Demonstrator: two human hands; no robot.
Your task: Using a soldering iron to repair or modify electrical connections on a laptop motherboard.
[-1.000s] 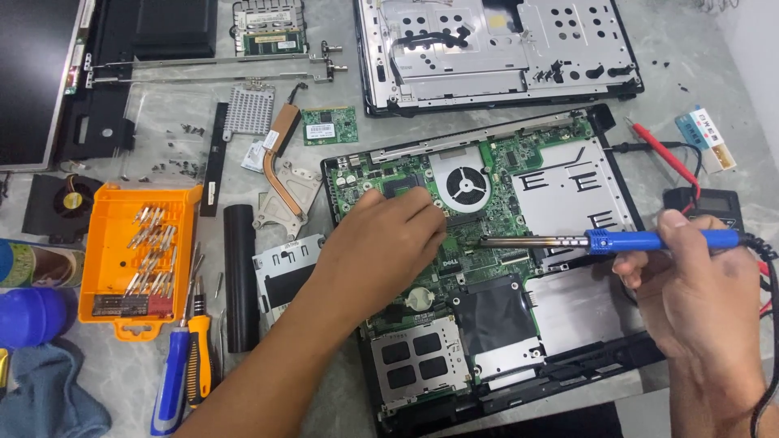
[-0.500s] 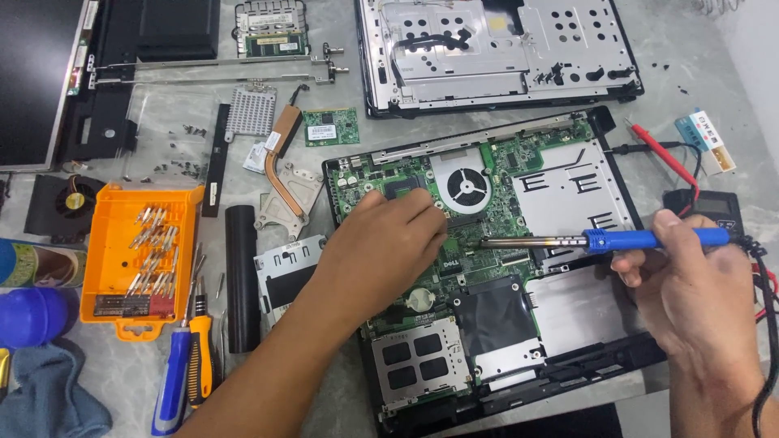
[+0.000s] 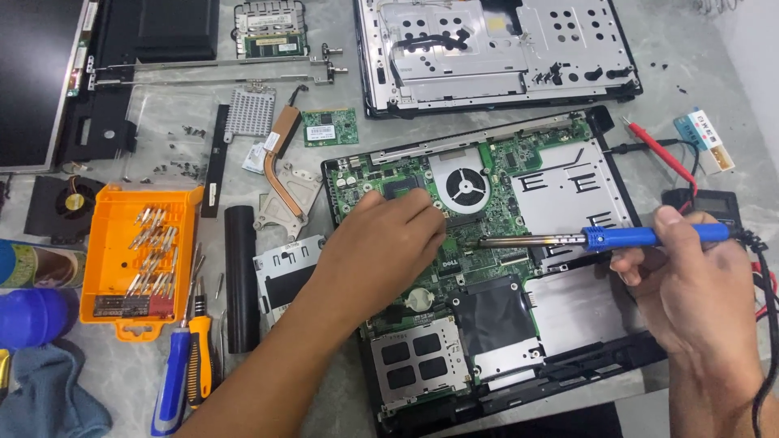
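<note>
Resting on the motherboard [image 3: 487, 243], the left hand [image 3: 381, 247] hides its fingers' grasp; the right hand [image 3: 690, 292] grips the soldering iron [image 3: 600, 238].

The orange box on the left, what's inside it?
The orange box holds a loose pile of silvery screwdriver bits, with a row of bits racked along its lower edge. The box floor beneath the pile is covered, so anything under it can't be seen.
</note>
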